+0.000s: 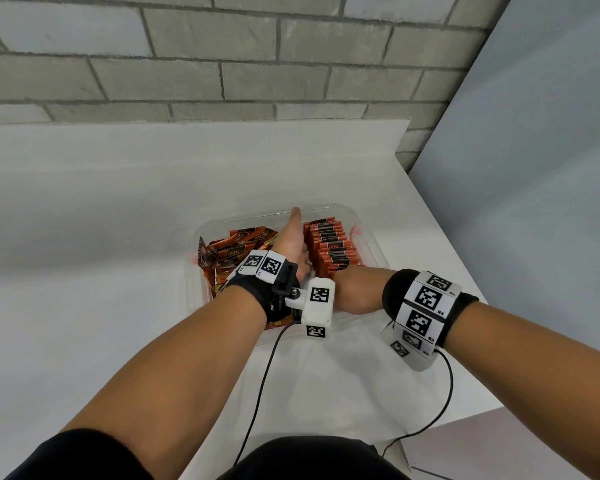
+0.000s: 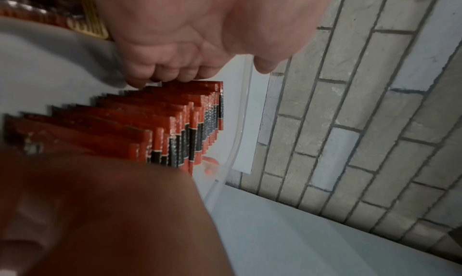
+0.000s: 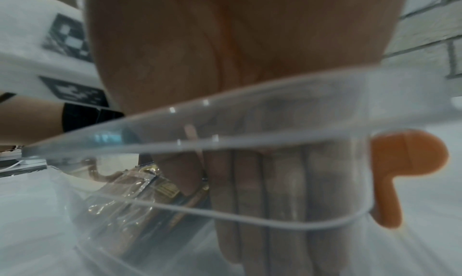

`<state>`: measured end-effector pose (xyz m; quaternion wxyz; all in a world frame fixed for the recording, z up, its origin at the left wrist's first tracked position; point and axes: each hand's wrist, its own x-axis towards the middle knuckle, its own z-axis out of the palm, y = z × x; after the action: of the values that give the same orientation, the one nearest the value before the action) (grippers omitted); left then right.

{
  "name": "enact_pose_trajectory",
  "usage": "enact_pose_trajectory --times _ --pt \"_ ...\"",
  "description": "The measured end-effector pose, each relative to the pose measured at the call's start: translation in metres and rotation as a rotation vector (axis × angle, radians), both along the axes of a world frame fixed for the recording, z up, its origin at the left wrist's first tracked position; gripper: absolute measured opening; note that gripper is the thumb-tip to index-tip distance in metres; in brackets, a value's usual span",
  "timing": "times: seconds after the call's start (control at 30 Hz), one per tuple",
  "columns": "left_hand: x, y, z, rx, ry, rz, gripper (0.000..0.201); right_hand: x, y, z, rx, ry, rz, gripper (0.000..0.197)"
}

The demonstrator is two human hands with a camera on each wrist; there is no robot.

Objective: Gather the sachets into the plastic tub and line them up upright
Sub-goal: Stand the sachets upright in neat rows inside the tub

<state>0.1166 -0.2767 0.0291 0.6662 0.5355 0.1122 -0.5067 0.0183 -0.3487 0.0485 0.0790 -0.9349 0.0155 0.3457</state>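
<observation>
A clear plastic tub (image 1: 328, 206) stands on the white counter. Inside it on the right, a row of orange-and-black sachets (image 1: 333, 251) stands upright. On the left, several loose sachets (image 1: 236, 251) lie jumbled. My left hand (image 1: 290, 233) reaches into the tub with straight fingers, its edge against the left side of the row. The left wrist view shows its fingertips (image 2: 175, 72) at the far end of the row (image 2: 175, 122). My right hand (image 1: 354, 289) enters at the row's near end, partly hidden by the left wrist camera. Through the tub wall (image 3: 275, 94) its fingers (image 3: 262, 191) look straight.
An orange clip (image 3: 410, 171) sits on the tub's side. The counter (image 1: 118, 237) ends at a grey brick wall (image 1: 222, 64) behind and at a drop on the right. Two black cables run from my wrists toward my body.
</observation>
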Motion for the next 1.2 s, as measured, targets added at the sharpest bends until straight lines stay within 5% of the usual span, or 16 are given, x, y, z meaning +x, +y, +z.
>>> enact_pose_trajectory --times 0.33,0.47,0.63,0.83,0.93,1.03,1.2 --pt "0.005 0.010 0.009 -0.065 -0.087 -0.016 0.076 -0.010 -0.009 0.008 0.147 -0.061 -0.217 0.029" --pt "0.012 0.059 0.031 -0.173 -0.328 -0.116 0.057 -0.030 -0.023 0.033 0.416 -0.278 -0.556 0.021" --pt "0.030 0.145 0.043 -0.227 -0.408 0.094 0.038 -0.054 -0.043 0.050 0.496 -0.448 -0.829 0.023" --pt "0.041 0.194 0.002 0.107 -0.510 0.304 0.018 -0.027 -0.001 0.047 0.501 -0.394 -0.739 0.011" --pt "0.030 0.195 -0.010 0.233 -0.531 0.252 0.009 0.007 0.034 0.040 0.394 -0.302 -0.594 0.029" --pt "0.022 0.193 -0.014 0.206 -0.499 0.172 0.021 0.033 0.059 0.035 0.209 -0.163 -0.431 0.034" --pt "0.019 0.193 -0.016 0.184 -0.519 0.186 0.035 0.057 0.067 0.025 -0.003 0.000 -0.420 0.035"
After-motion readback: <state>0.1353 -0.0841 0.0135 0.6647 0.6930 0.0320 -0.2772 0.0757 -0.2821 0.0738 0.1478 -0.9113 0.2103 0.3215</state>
